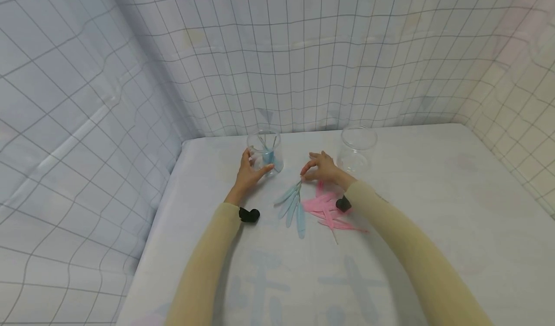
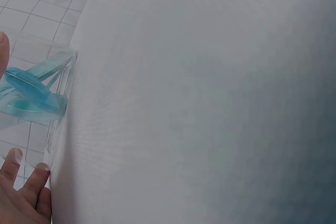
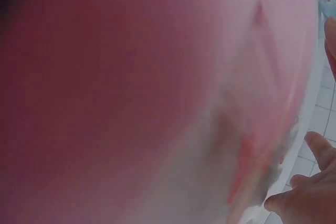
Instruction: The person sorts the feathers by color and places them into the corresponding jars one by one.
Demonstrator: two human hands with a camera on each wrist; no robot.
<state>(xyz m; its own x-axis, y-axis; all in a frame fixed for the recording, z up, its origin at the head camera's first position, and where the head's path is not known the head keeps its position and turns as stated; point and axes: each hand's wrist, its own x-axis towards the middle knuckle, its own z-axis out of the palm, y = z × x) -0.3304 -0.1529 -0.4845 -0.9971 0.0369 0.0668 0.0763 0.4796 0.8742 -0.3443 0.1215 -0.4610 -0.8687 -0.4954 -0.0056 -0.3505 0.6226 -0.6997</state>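
Observation:
My left hand (image 1: 250,173) grips a clear jar (image 1: 279,148) from the left, thumb across the front. Inside that jar stand light blue feathers (image 1: 268,157), quills upward; the left wrist view shows the same feathers (image 2: 31,90) through the clear wall. My right hand (image 1: 322,167) pinches the gathered quill ends of several loose pale blue feathers (image 1: 301,220), which fan toward me over the table. The right wrist view shows part of the right hand (image 3: 310,192), but the pinch is not clear there.
Beside the right forearm lies a loose pile of pink feathers (image 1: 325,204). A second clear jar (image 1: 357,148) stands at the back right, behind the right hand. White cloth covers the table (image 1: 433,181); grid-patterned curtains (image 1: 303,66) hang behind and at both sides.

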